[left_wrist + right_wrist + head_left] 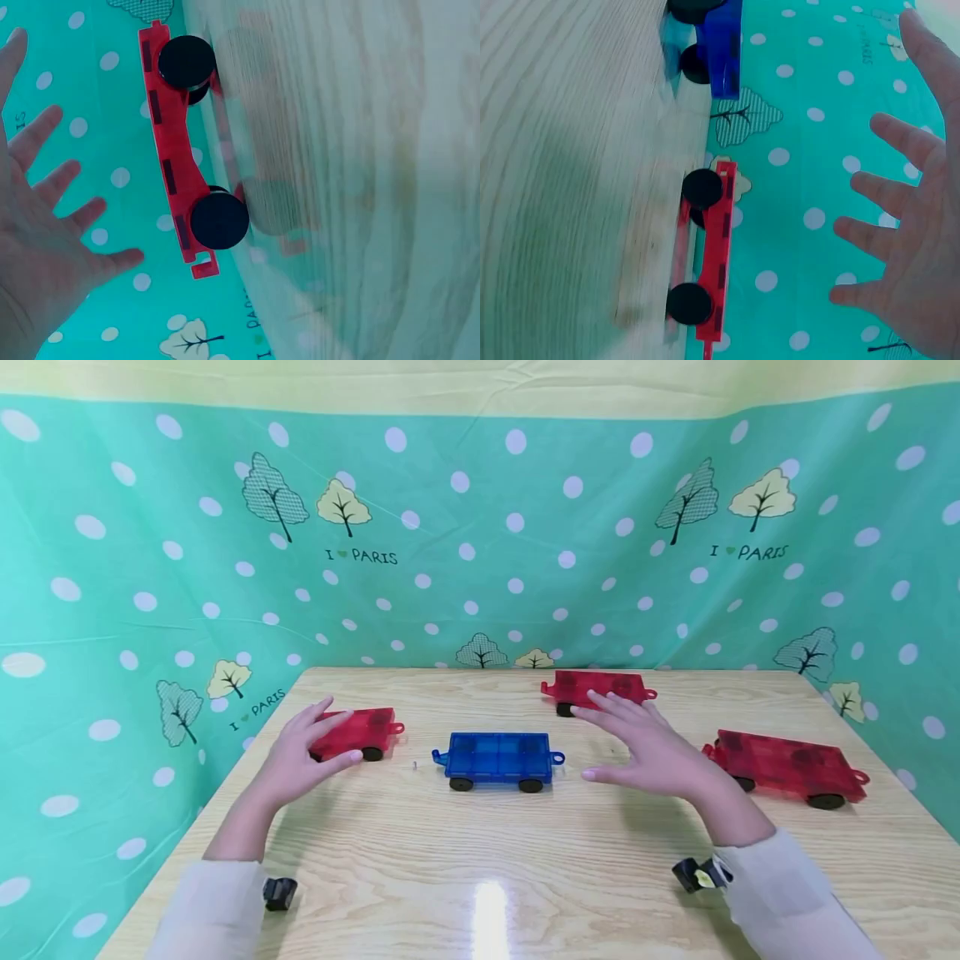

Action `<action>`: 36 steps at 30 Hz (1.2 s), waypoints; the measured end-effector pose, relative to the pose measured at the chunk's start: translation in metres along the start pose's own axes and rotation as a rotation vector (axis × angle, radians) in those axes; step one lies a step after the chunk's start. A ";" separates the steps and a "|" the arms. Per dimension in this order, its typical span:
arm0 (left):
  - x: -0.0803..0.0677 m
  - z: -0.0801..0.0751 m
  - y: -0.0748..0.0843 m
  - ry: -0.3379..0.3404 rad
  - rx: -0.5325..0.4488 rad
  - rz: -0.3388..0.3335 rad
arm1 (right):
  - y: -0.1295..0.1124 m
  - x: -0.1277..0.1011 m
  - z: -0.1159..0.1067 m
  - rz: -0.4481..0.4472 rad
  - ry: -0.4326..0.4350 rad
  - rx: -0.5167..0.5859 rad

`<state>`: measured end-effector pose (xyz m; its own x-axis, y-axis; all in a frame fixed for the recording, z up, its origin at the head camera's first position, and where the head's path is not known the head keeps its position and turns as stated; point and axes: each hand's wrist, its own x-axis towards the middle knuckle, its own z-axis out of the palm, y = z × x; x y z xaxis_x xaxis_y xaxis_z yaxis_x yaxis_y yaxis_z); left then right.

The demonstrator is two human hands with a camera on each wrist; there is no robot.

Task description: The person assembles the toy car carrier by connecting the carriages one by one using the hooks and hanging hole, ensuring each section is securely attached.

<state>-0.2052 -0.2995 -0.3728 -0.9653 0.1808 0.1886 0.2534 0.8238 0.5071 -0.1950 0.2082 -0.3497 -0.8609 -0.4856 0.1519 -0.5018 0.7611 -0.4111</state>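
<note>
In the head view my left hand (303, 756) hovers in front of a red toy train car (375, 731) and hides part of it. Its fingers are spread and hold nothing. Spread fingers also show on my right hand (645, 747), which is held above the table between a blue toy train car (498, 756) and a second red car (787, 764) at the right. A third red car (600, 685) stands farther back, partly behind the right fingertips. The left wrist view shows a red car (171, 142) on black wheels, apart from the hand.
The cars stand on a light wood table (390, 877). A green dotted cloth (480, 543) hangs behind it and along both sides. A tiny bit (415, 766) lies left of the blue car. Each wrist wears a small black camera.
</note>
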 end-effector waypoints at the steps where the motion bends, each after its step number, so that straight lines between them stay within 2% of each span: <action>1: 0.001 -0.001 -0.001 -0.001 -0.017 -0.002 | -0.001 0.001 0.000 -0.009 -0.006 0.013; 10: 0.010 -0.007 -0.004 -0.028 -0.130 -0.031 | -0.011 0.010 0.000 -0.072 -0.047 0.072; 20: 0.019 -0.011 -0.007 -0.060 -0.167 -0.084 | -0.021 0.024 0.007 -0.137 -0.073 0.112; 29: 0.029 -0.012 -0.010 -0.115 -0.192 -0.071 | -0.030 0.039 0.013 -0.172 -0.112 0.130; 36: 0.038 -0.011 -0.014 -0.167 -0.205 -0.108 | -0.033 0.048 0.022 -0.178 -0.180 0.168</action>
<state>-0.2451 -0.3100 -0.3633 -0.9801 0.1981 -0.0082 0.1400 0.7206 0.6791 -0.2184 0.1507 -0.3484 -0.7246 -0.6847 0.0791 -0.6094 0.5827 -0.5377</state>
